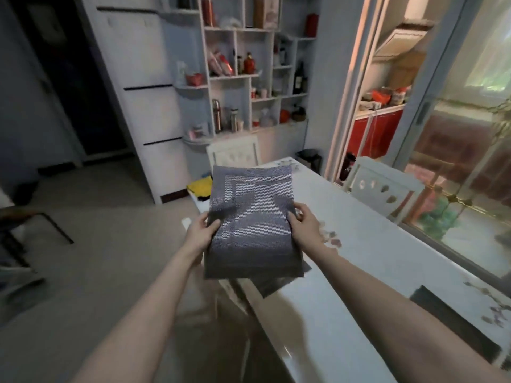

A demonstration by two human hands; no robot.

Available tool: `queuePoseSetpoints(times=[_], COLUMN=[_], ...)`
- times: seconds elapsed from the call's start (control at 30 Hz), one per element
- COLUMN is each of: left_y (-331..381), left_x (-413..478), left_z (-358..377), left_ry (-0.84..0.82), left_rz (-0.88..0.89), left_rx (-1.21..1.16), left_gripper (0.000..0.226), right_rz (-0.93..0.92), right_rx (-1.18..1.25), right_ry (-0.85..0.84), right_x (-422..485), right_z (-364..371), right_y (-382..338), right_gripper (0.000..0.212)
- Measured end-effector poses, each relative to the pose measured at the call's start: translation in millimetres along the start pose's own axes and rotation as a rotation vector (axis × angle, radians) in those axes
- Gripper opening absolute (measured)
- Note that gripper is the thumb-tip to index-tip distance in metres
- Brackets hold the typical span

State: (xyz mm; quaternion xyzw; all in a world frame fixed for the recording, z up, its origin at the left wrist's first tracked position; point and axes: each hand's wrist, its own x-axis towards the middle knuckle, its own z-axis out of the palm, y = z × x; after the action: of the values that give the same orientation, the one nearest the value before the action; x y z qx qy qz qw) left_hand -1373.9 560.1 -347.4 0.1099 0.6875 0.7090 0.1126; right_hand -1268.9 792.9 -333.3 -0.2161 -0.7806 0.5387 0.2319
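Observation:
A grey woven placemat with a lighter square border pattern is held up in front of me, above the near left corner of the white table. My left hand grips its left edge, thumb on top. My right hand grips its right edge the same way. A second dark mat shows under the first one's lower edge; whether it is held or lies on the table I cannot tell.
Two white chairs stand at the table's far side and far end. A dark mat lies on the table at the right. A shelf unit with bottles fills the back wall. Glass doors are to the right, open floor to the left.

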Motion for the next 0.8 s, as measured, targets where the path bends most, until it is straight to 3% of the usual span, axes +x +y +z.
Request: queuePoseSetpoints(times=[0.33, 0.6, 0.8], left_y=[-9, -11, -13], left_x=[-6, 34, 60], left_z=[-210, -377, -464], left_ry=[0.252, 0.289, 0.323], left_rz=[-0.024, -0.056, -0.029], left_rx=[-0.041, -0.022, 0.052], left_gripper=[0.034, 0.028, 0.029], right_rz=[-0.099, -0.022, 0.002], right_rx=[-0.033, -0.001, 0.016], right_ry=[-0.243, -0.300, -0.336], right_x=[-15, -17, -9], right_z=[211, 381, 479], right_y=[-64, -104, -116], right_gripper=[0.025, 0.023, 0.019])
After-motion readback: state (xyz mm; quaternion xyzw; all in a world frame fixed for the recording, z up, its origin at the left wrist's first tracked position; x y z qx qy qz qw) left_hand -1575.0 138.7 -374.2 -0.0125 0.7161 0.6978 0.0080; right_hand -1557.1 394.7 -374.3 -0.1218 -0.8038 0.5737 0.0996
